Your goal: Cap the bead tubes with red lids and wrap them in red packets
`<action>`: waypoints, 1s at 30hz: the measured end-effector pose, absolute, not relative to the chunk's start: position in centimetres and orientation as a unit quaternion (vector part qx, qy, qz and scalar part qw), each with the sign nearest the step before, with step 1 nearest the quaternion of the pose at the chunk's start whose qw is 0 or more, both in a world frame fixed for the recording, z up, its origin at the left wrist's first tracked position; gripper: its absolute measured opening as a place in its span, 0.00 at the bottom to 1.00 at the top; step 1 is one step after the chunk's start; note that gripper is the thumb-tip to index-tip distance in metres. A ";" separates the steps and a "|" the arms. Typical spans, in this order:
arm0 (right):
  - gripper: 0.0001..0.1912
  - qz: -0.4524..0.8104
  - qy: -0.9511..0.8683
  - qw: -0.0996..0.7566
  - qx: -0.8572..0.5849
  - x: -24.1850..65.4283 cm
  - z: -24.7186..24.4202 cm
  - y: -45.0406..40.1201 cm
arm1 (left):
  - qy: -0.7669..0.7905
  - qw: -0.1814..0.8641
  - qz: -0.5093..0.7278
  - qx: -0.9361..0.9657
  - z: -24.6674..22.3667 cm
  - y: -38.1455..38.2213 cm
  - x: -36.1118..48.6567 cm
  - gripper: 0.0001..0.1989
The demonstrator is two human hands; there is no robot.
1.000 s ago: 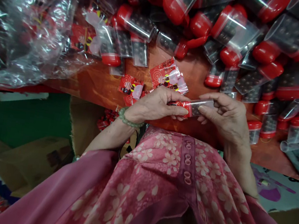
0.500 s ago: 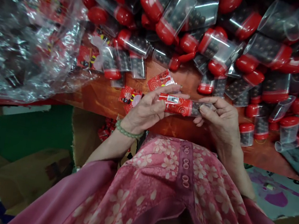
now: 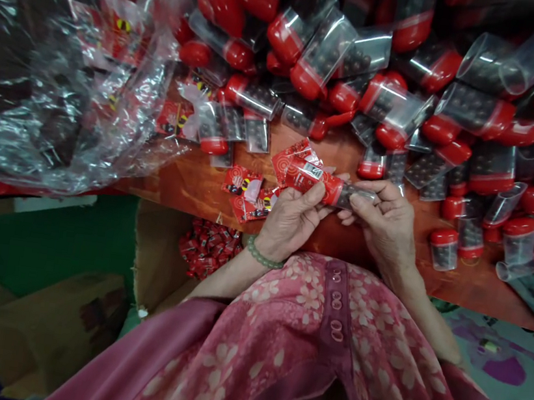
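Between my two hands is a clear plastic tube (image 3: 346,196) of dark beads, lying nearly level with a red printed label sleeve (image 3: 331,187) around its left part. My left hand (image 3: 291,223) is closed on the sleeve, its thumb on top and a green bead bracelet at the wrist. My right hand (image 3: 387,219) pinches the clear right end of the tube. Just behind the sleeve lies another flat red label (image 3: 287,163). More loose labels (image 3: 242,183) rest on the orange tabletop left of my left hand.
Many bead-filled tubes with red caps (image 3: 400,103) are heaped across the back and right. A crinkled clear plastic bag (image 3: 131,110) with red labels lies at left. Below the table edge, a cardboard box (image 3: 156,251) holds small red-wrapped pieces (image 3: 209,248).
My left hand has turned and moved nearer my body, its fingers now curled lower around the sleeve. The tube tilts slightly more down to the right. The view has shifted a little.
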State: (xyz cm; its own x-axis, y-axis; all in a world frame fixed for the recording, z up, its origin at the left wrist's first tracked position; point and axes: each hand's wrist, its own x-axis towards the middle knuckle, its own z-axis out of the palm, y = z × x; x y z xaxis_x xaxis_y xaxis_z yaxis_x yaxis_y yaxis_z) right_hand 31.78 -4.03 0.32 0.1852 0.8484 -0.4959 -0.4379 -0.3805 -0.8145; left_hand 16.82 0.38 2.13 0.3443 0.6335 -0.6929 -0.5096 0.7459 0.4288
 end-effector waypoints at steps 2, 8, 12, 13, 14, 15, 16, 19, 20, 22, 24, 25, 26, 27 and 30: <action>0.25 0.631 -0.201 0.504 -0.555 31.8 0.2 -3.9 | 0.466 0.809 0.354 0.055 2.0 0.4 16.9 0.10; 0.21 0.636 -0.290 0.428 -0.573 32.4 0.5 -3.4 | 0.474 0.804 0.355 0.056 1.6 0.5 16.9 0.06; 0.19 0.597 -0.306 0.428 -0.606 31.9 0.5 -3.5 | 0.499 0.790 0.353 0.047 1.5 0.6 17.0 0.08; 0.18 0.581 -0.312 0.432 -0.616 31.6 0.5 -3.7 | 0.501 0.789 0.352 0.047 1.6 0.6 17.1 0.08; 0.18 0.562 -0.321 0.438 -0.624 31.4 0.4 -3.8 | 0.500 0.789 0.353 0.047 1.6 0.6 17.1 0.08; 0.16 0.544 -0.330 0.445 -0.630 31.2 0.3 -3.9 | 0.497 0.790 0.356 0.048 1.6 0.6 17.1 0.08; 0.15 0.527 -0.339 0.453 -0.634 31.0 0.3 -4.0 | 0.493 0.791 0.358 0.049 1.6 0.6 17.2 0.08; 0.13 0.492 -0.350 0.476 -0.639 30.4 0.1 -4.3 | 0.493 0.791 0.360 0.052 1.6 0.6 17.3 0.08; 0.13 0.483 -0.352 0.479 -0.643 30.2 0.1 -4.4 | 0.497 0.788 0.358 0.055 1.6 0.6 17.3 0.08; 0.14 0.461 -0.360 0.479 -0.655 29.8 -0.1 -4.6 | 0.508 0.782 0.355 0.061 1.6 0.6 17.4 0.08; 0.15 0.442 -0.370 0.475 -0.665 29.5 -0.4 -4.9 | 0.513 0.777 0.358 0.064 1.5 0.6 17.5 0.07; 0.15 0.438 -0.374 0.474 -0.666 29.4 -0.5 -5.0 | 0.513 0.776 0.361 0.064 1.5 0.6 17.6 0.07; 0.16 0.443 -0.375 0.474 -0.662 29.3 -0.6 -5.0 | 0.512 0.774 0.366 0.063 1.4 0.7 17.6 0.07; 0.16 0.458 -0.372 0.475 -0.653 29.3 -0.6 -5.0 | 0.512 0.773 0.369 0.062 1.3 0.7 17.7 0.07; 0.19 0.534 -0.333 0.486 -0.607 29.4 -0.4 -4.5 | 0.510 0.771 0.374 0.071 1.1 0.8 17.7 0.08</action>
State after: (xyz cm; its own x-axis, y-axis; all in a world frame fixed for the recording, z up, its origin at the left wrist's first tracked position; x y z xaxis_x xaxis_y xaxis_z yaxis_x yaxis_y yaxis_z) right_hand 29.37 -4.52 -0.45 0.2082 0.9224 -0.3252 -0.1148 -0.3072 -0.9447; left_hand 17.70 0.78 1.14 0.1997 0.6493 -0.7339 -0.5045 0.7102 0.4910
